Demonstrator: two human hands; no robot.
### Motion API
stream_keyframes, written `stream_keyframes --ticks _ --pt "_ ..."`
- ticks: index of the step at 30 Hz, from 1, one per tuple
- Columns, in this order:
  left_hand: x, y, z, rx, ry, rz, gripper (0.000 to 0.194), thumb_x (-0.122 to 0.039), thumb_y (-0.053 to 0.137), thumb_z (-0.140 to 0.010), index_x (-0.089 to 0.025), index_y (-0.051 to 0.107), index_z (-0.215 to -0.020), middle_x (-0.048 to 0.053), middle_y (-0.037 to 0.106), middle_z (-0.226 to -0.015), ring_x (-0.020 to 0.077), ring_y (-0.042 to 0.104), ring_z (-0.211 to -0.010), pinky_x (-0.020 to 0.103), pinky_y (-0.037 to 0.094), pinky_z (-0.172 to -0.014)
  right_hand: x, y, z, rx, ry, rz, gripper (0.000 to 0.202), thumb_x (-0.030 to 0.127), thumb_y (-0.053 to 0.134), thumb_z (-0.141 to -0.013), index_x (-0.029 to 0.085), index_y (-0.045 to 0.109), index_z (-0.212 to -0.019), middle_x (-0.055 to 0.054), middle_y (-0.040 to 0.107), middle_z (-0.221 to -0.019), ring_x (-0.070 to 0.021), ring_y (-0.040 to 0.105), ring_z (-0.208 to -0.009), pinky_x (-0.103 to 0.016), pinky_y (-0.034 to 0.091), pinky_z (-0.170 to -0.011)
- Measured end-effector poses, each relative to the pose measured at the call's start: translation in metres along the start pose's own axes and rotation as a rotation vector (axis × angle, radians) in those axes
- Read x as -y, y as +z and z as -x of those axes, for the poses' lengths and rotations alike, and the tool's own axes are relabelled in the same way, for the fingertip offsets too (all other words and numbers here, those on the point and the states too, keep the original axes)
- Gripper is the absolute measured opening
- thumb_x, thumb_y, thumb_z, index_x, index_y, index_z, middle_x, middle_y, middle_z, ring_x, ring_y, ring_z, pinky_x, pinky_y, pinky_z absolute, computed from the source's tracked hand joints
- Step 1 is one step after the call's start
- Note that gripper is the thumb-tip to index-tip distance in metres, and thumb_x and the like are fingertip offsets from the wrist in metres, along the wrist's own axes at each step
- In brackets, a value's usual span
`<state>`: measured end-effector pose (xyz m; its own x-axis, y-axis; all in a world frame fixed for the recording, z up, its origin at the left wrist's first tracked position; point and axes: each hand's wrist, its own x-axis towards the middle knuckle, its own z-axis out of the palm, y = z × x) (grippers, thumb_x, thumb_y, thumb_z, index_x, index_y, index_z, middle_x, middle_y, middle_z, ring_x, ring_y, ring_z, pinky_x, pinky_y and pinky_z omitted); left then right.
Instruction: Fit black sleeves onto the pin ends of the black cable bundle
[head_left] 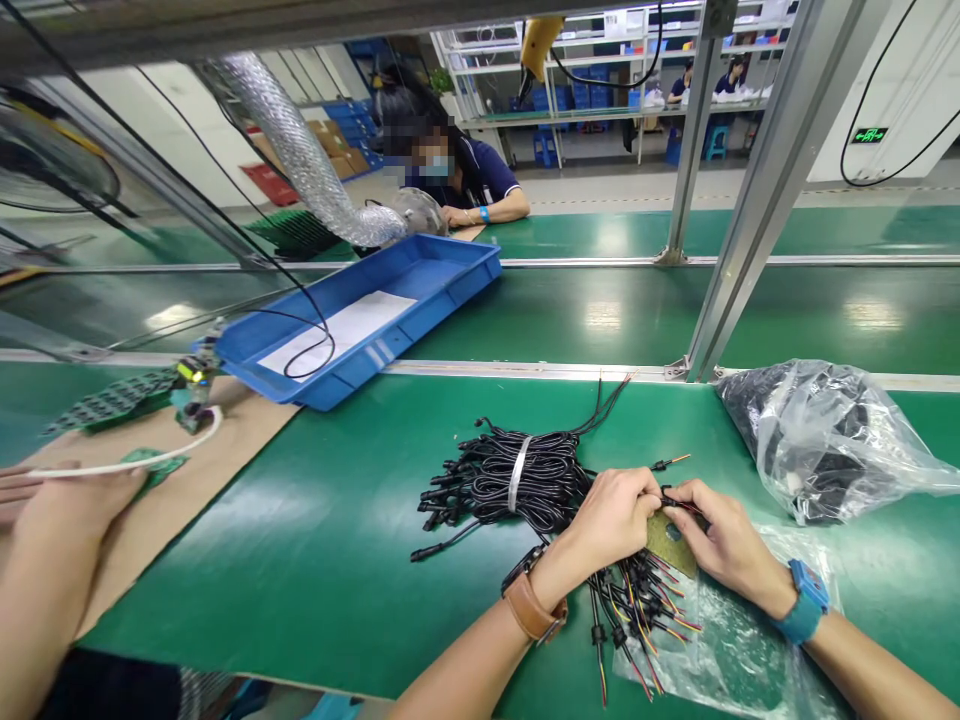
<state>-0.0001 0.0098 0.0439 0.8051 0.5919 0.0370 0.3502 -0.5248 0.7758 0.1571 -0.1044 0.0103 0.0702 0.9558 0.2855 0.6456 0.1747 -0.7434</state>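
Note:
My left hand [611, 520], with a brown watch strap at its wrist, is closed in a pinch on a thin black cable [667, 497]. Facing it, my right hand [724, 535], with a blue wristband, pinches the same cable near its red and black wires. A tied bundle of black cables [517, 475] lies to the left of my hands, a pale band around its middle. Below my hands, cable ends with red and yellow wires [645, 610] spread over a clear plastic bag [720, 650]. A yellowish piece [670, 543] shows between my hands.
A plastic bag of black parts [832, 440] sits at right. Behind is a blue tray [352, 370] holding white paper. At left, another person's hand [75, 510] rests near circuit boards on cardboard [195, 470]. A masked person [487, 180] sits across. Metal posts [772, 180] rise from the bench.

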Motion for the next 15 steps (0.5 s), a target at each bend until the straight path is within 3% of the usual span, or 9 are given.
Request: stream_keyframes --ticks 10,12,15 --pt "0.002 0.000 0.001 0.000 0.028 -0.021 0.016 -0.009 0.053 -0.087 -0.018 0.059 -0.074 0.000 0.064 -0.072 0.0148 0.056 -0.066 0.026 0.036 -0.065 0.001 0.000 -0.003 0.039 -0.008 0.012 0.016 0.027 0.047 -0.104 0.020 0.061 -0.107 -0.005 0.070 -0.090 -0.0168 0.066 -0.074 -0.028 0.051 -0.068" --pt "0.000 -0.003 0.002 -0.017 0.055 -0.015 0.016 -0.010 0.052 -0.089 -0.018 0.059 -0.077 0.001 0.065 -0.075 0.0152 0.057 -0.070 0.027 0.038 -0.068 0.002 -0.009 -0.003 0.012 -0.069 0.072 0.017 0.031 0.052 -0.102 0.021 0.060 -0.114 -0.006 0.071 -0.093 -0.0180 0.067 -0.076 -0.029 0.053 -0.069" --pt "-0.003 -0.007 0.003 -0.095 0.078 -0.022 0.011 -0.012 0.052 -0.091 -0.018 0.057 -0.083 0.002 0.066 -0.083 0.0172 0.060 -0.079 0.028 0.042 -0.073 0.006 -0.040 0.004 -0.151 -0.180 0.182 0.019 0.034 0.062 -0.096 0.021 0.060 -0.110 -0.008 0.070 -0.091 -0.0200 0.068 -0.074 -0.031 0.055 -0.066"
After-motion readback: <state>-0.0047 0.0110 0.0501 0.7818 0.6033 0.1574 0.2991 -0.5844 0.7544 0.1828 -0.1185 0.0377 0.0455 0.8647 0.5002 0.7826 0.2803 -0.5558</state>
